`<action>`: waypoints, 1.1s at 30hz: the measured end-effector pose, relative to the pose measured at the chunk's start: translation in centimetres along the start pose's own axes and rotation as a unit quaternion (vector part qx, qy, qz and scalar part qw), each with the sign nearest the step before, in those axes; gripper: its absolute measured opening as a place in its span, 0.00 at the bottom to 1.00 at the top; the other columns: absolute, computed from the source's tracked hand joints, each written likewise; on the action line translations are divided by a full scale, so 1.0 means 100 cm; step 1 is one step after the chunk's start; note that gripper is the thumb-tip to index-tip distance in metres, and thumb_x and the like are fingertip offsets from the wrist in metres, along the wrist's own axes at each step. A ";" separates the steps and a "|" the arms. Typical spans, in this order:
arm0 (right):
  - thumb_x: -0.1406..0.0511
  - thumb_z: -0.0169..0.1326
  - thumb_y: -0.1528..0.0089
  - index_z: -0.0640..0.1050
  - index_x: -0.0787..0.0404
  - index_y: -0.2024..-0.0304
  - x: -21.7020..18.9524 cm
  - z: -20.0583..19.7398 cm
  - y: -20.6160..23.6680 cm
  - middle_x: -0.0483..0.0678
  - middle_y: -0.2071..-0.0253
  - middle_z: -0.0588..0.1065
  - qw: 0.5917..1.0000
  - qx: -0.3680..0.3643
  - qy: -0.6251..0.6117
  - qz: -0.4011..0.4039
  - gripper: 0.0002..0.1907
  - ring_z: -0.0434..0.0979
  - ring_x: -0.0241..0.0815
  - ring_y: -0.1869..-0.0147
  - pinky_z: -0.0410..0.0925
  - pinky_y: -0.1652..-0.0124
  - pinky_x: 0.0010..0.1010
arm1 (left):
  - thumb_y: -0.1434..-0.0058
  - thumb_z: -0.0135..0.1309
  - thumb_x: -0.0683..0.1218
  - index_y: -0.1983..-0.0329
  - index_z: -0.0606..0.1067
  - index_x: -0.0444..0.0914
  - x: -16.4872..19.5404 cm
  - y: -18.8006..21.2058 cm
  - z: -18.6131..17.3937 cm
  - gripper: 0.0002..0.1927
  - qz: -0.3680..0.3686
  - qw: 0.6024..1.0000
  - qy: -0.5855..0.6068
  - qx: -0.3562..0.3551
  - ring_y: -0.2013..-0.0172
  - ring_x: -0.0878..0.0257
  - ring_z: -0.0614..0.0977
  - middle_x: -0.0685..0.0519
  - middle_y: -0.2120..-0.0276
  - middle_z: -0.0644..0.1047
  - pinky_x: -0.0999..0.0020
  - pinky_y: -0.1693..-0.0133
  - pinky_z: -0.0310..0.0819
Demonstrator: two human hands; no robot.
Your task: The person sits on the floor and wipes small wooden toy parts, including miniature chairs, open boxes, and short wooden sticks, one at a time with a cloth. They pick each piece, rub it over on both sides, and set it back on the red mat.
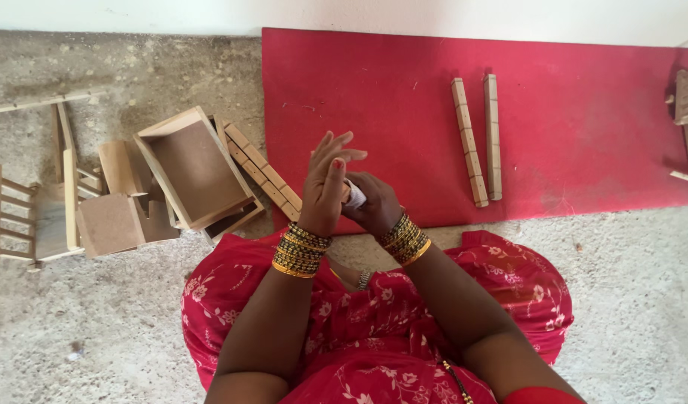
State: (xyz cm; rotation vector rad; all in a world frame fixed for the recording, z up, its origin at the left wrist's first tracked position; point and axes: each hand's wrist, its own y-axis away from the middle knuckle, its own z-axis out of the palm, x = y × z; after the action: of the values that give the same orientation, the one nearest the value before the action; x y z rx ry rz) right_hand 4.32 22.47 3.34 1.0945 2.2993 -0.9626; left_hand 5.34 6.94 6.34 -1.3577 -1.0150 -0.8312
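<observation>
Above lap — right hand [374, 206] clamped on white tube [356, 196], left hand [325, 187] spread open; wooden box [194, 168] left.

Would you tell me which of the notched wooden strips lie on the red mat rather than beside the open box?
The two strips right of the hands lie fully on the red mat; the strips by the box rest mostly on bare floor.

Single head view, steep downward, close over lap; floor [97, 329], red mat [583, 112] ahead.
</observation>
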 end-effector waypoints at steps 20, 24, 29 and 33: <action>0.61 0.69 0.42 0.76 0.61 0.57 -0.011 0.025 -0.009 0.51 0.62 0.80 0.999 0.041 -0.007 0.016 0.18 0.84 0.49 0.61 0.77 0.63 0.39 | 0.23 0.33 0.58 0.37 0.77 0.44 0.017 0.000 -0.014 0.25 -0.031 0.998 -0.061 0.011 0.22 0.45 0.53 0.45 0.29 0.69 0.42 0.24 0.35; 0.60 0.70 0.43 0.77 0.59 0.57 0.011 0.034 0.004 0.51 0.65 0.79 0.997 0.068 0.021 -0.002 0.18 0.83 0.50 0.64 0.75 0.66 0.41 | 0.23 0.34 0.58 0.37 0.76 0.43 0.015 0.000 -0.021 0.25 -0.044 0.998 -0.039 0.013 0.22 0.43 0.51 0.43 0.28 0.66 0.42 0.26 0.42; 0.60 0.69 0.44 0.78 0.59 0.61 0.081 0.044 0.055 0.51 0.66 0.80 0.994 0.058 0.005 0.097 0.15 0.83 0.48 0.63 0.76 0.65 0.37 | 0.24 0.34 0.61 0.37 0.75 0.41 -0.001 0.000 -0.022 0.28 -0.054 0.998 -0.003 0.024 0.22 0.45 0.52 0.43 0.29 0.68 0.44 0.25 0.46; 0.60 0.67 0.39 0.77 0.63 0.62 0.116 0.040 0.067 0.54 0.66 0.80 0.962 -0.075 0.086 0.248 0.14 0.82 0.51 0.60 0.74 0.62 0.40 | 0.24 0.33 0.65 0.33 0.70 0.35 -0.029 -0.006 -0.028 0.35 -0.097 0.988 0.092 0.073 0.24 0.46 0.59 0.39 0.29 0.67 0.50 0.26 0.53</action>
State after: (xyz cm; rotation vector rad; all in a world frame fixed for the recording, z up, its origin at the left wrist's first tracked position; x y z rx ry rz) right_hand 2.95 28.44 -9.25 1.6310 2.0239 -0.5053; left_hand 4.03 3.88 4.06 -1.0490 -1.0518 -0.9896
